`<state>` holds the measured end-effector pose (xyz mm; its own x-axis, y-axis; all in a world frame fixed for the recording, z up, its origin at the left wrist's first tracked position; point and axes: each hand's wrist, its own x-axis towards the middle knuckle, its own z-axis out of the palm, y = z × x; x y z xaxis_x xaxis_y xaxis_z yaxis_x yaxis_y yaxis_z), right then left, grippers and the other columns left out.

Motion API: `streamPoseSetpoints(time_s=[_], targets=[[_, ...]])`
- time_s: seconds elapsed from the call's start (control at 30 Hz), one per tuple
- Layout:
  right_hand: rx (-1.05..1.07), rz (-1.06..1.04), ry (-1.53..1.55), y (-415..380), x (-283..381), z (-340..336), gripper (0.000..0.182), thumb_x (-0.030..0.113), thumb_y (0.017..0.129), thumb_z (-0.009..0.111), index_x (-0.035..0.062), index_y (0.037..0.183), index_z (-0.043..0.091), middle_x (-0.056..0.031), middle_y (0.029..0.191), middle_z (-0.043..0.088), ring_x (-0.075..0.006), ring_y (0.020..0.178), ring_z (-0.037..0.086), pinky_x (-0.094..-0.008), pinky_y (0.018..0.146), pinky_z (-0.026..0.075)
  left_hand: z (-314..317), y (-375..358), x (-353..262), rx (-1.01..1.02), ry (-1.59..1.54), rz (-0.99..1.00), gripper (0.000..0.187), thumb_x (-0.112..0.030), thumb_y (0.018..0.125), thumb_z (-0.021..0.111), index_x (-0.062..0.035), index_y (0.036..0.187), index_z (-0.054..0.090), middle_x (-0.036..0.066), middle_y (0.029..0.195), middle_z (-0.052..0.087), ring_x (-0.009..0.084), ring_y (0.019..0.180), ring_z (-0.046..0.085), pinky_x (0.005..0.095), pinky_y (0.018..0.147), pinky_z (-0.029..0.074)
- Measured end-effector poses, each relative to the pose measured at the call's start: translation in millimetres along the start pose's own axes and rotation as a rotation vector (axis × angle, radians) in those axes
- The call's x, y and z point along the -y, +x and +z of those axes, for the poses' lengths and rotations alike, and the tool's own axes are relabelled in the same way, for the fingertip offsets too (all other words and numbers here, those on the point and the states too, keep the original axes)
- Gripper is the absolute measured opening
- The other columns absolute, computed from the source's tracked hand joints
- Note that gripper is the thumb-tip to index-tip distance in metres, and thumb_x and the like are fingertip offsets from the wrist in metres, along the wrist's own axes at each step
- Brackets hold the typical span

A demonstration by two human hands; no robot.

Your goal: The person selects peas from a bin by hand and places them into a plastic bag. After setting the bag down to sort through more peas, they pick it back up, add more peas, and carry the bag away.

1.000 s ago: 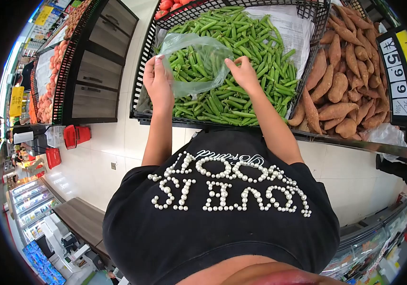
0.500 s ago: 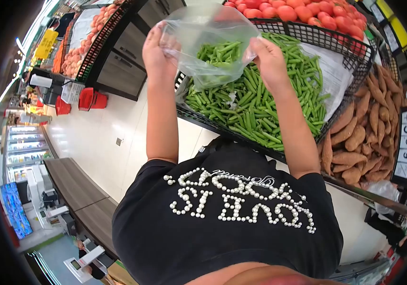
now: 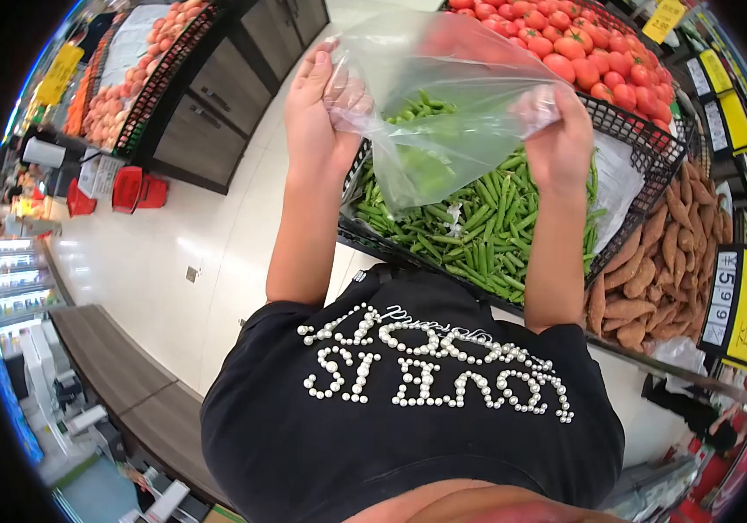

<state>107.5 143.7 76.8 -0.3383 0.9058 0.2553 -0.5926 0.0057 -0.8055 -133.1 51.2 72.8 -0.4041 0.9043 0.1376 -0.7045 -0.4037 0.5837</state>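
- Wearing a black t-shirt with pearl-bead lettering, the person fills the near, lower part of the head view, both bare forearms raised up and away from the chest.
- Left hand is closed in a narrow grip on the left edge of a clear thin plastic bag, fingers pinched around the gathered film.
- Right hand holds the bag's right edge the same way, its grip shut on the plastic, so the bag hangs stretched between the two hands.
- Inside the bag a small heap of green pea pods sags toward the lower corner, which points down at the produce below.
- Just beneath the bag sits a black wire-mesh display basket filled with loose green pods; the bag is lifted clear above this pile, not resting on it.
- White paper lining shows along the basket's right side.
- To the right lies a pile of brown-orange sweet potatoes, with a yellow-and-white price sign beside them.
- Beyond the green pods, red tomatoes fill the next bin.
- Far left across the pale tiled floor stand red shopping baskets and another rack of peach-coloured fruit.
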Motion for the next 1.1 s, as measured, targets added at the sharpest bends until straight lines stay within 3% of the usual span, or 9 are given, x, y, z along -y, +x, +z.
streamPoseSetpoints(time_s=[0.1,0.2,0.3,0.43,0.47,0.57,0.67,0.87,1.1], targets=[[-0.192,0.072,0.030,-17,-9,-38,0.031,0.020,0.099,0.047,0.0108,0.070,0.041,-0.0015,0.068,0.044,-0.0170,0.068,0.045,-0.0354,0.075,0.042,3,-10,13,0.160,-0.054,0.008,0.033,-0.017,0.102,0.050,-0.0061,0.133,0.047,-0.004,0.065,0.039,0.0076,0.053,0.035,0.0259,0.049,0.031],[-0.285,0.138,-0.119,-69,-47,-99,0.026,0.017,0.100,0.049,0.0067,0.076,0.052,-0.0071,0.072,0.057,-0.0197,0.071,0.055,-0.0353,0.071,0.046,-21,-35,45,-0.021,0.184,-0.139,0.044,-0.015,0.101,0.052,-0.0081,0.142,0.037,-0.005,0.063,0.037,0.0062,0.053,0.033,0.0246,0.049,0.031],[-0.417,0.247,-0.723,-144,-78,-137,0.026,0.025,0.097,0.056,0.0011,0.087,0.059,-0.0149,0.091,0.066,-0.0255,0.088,0.062,-0.0340,0.083,0.047,-72,-52,64,0.019,0.317,-0.215,0.049,-0.015,0.101,0.052,-0.0073,0.145,0.032,-0.003,0.070,0.043,0.0055,0.057,0.038,0.0229,0.051,0.033],[-0.136,0.372,-1.667,-212,-95,-123,0.066,0.044,0.080,0.073,0.0177,0.136,0.052,-0.0230,0.140,0.044,-0.0412,0.132,0.039,-0.0523,0.108,0.032,-99,-57,72,-0.127,0.280,-0.125,0.052,-0.017,0.101,0.048,-0.0074,0.148,0.027,0.012,0.122,0.054,0.0152,0.093,0.058,0.0291,0.077,0.050],[-0.085,0.480,-1.738,-222,-103,-117,0.077,0.046,0.077,0.075,0.0258,0.144,0.045,-0.0213,0.151,0.030,-0.0447,0.141,0.022,-0.0602,0.110,0.025,-112,-54,75,-0.136,0.452,-0.111,0.052,-0.020,0.101,0.048,-0.0064,0.147,0.028,0.013,0.123,0.054,0.0198,0.096,0.059,0.0326,0.081,0.050],[-0.017,0.520,-2.004,-232,-135,-108,0.079,0.047,0.073,0.078,0.0291,0.143,0.047,-0.0192,0.155,0.023,-0.0486,0.143,0.013,-0.0665,0.109,0.021,-184,-50,90,-0.052,1.193,0.084,0.051,-0.028,0.101,0.048,-0.0035,0.144,0.033,0.018,0.125,0.054,0.0330,0.102,0.059,0.0424,0.088,0.049],[-0.004,0.460,-1.969,-220,-140,-119,0.079,0.048,0.069,0.080,0.0311,0.140,0.050,-0.0191,0.153,0.023,-0.0499,0.142,0.010,-0.0699,0.107,0.019,-247,-62,111,0.145,2.003,0.352,0.050,-0.033,0.100,0.048,-0.0017,0.139,0.042,0.023,0.124,0.055,0.0433,0.104,0.057,0.0494,0.090,0.047],[0.205,0.423,-1.992,-209,-130,-131,0.080,0.050,0.065,0.081,0.0284,0.136,0.052,-0.0211,0.147,0.026,-0.0517,0.139,0.013,-0.0742,0.099,0.025,-230,-63,121,-0.185,1.919,-0.068,0.044,-0.034,0.099,0.042,-0.0030,0.128,0.053,0.025,0.109,0.065,0.0458,0.101,0.059,0.0503,0.087,0.047],[0.295,0.208,-1.881,-226,-124,-151,0.071,0.046,0.071,0.077,0.0277,0.135,0.051,-0.0186,0.142,0.033,-0.0506,0.136,0.018,-0.0774,0.091,0.027,-227,-64,134,-0.234,2.202,-0.169,0.039,-0.032,0.098,0.038,-0.0034,0.110,0.061,0.023,0.102,0.066,0.0435,0.095,0.062,0.0535,0.082,0.048]])
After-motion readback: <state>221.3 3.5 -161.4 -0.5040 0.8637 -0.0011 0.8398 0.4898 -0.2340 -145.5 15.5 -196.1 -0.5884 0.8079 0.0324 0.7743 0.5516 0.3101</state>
